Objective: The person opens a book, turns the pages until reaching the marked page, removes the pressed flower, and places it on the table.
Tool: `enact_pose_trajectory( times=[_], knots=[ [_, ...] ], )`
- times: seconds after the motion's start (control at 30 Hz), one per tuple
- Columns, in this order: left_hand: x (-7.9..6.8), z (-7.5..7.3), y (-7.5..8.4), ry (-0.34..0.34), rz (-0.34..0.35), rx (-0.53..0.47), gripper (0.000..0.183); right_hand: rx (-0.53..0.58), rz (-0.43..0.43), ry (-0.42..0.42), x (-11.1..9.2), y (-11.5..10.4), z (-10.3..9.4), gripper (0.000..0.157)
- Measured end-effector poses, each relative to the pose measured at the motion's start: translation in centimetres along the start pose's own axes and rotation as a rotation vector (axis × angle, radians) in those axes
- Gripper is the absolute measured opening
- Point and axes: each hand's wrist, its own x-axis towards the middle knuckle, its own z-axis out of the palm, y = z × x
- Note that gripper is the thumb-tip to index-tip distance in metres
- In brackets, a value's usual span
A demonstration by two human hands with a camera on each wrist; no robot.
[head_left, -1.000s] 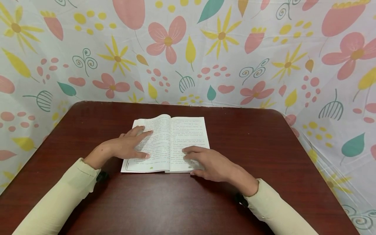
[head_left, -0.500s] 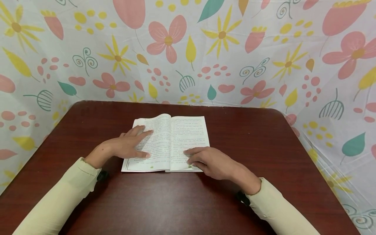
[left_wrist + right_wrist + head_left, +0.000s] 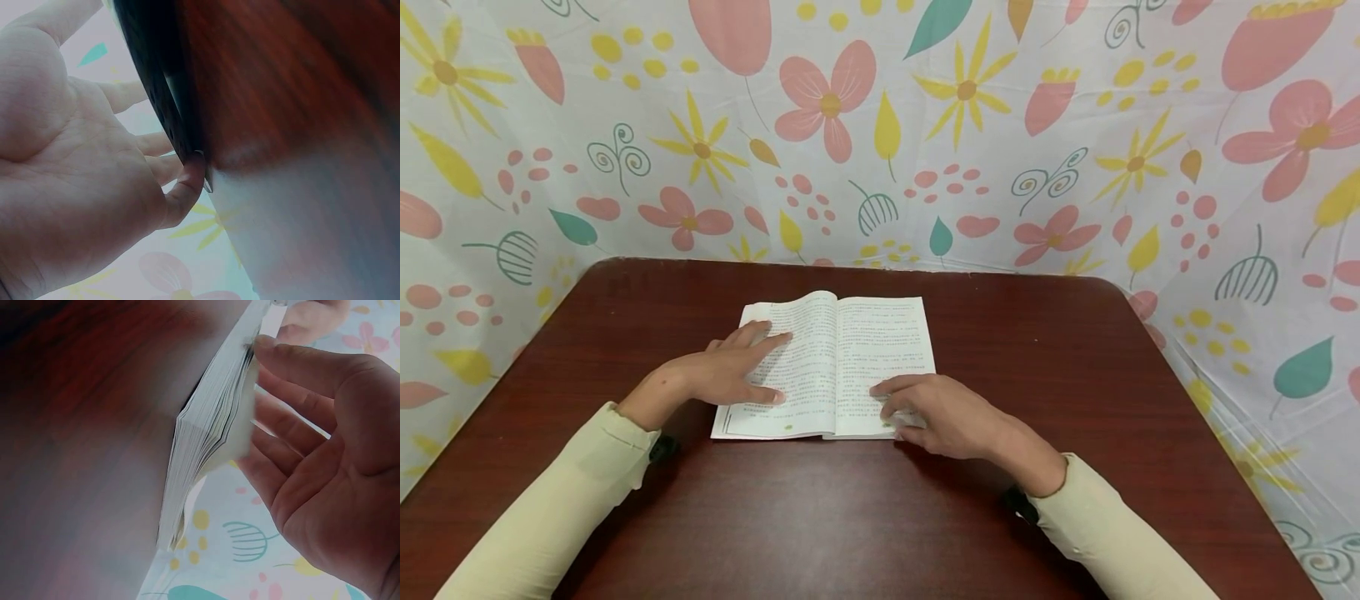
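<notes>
An open book (image 3: pixel 880 333) with printed white pages lies on the table. My left hand (image 3: pixel 722 375) rests spread on its left page, fingers apart. In the left wrist view the palm (image 3: pixel 81 156) faces the camera beside the book's dark edge (image 3: pixel 156 87). My right hand (image 3: pixel 958 417) is at the lower right corner of the right page, its fingers loosely bent over the paper. The right wrist view shows the right thumb (image 3: pixel 300 362) touching the edge of the page stack (image 3: pixel 212 412), the other fingers behind the top page. Whether it pinches a page is hard to see.
The dark reddish-brown table (image 3: pixel 775 517) extends around the book on all sides. Behind it hangs a white cloth (image 3: pixel 880 67) with flower and leaf prints. A black wrist device (image 3: pixel 1021 507) sits under the right sleeve cuff.
My right thumb tucked inward at the right page's lower corner, then came back out toward the book's edge. The right hand shifted slightly. My left hand and the book stayed put.
</notes>
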Motion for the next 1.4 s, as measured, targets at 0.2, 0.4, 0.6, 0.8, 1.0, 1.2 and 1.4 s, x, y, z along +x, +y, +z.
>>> enact_pose_trajectory(
  times=[0.2,0.4,0.6,0.8,1.0,1.2,1.4],
  knots=[
    [0.0,0.0,0.1,0.002,-0.006,0.001,0.101,-0.01,0.004,0.002,0.0,-0.1,0.0,0.016],
    [0.0,0.0,0.2,0.001,-0.011,-0.002,0.101,0.004,-0.032,-0.019,0.0,0.3,-0.2,0.016],
    [0.0,0.0,0.1,-0.003,-0.008,-0.014,0.1,0.007,-0.093,-0.021,0.0,0.9,-0.2,0.014],
    [0.0,0.0,0.2,-0.007,-0.008,-0.018,0.1,-0.049,-0.125,-0.009,-0.1,1.3,-0.7,0.014],
    [0.0,0.0,0.2,-0.01,-0.007,-0.02,0.1,-0.029,-0.071,0.079,-0.3,2.5,-1.3,0.028],
    [-0.1,0.0,0.1,0.001,0.002,-0.024,0.102,0.033,0.115,0.188,-0.5,3.4,-1.5,0.072],
    [-0.2,0.0,0.1,0.002,0.011,-0.025,0.103,0.206,0.232,0.227,-0.4,3.5,-1.3,0.111]
  ],
)
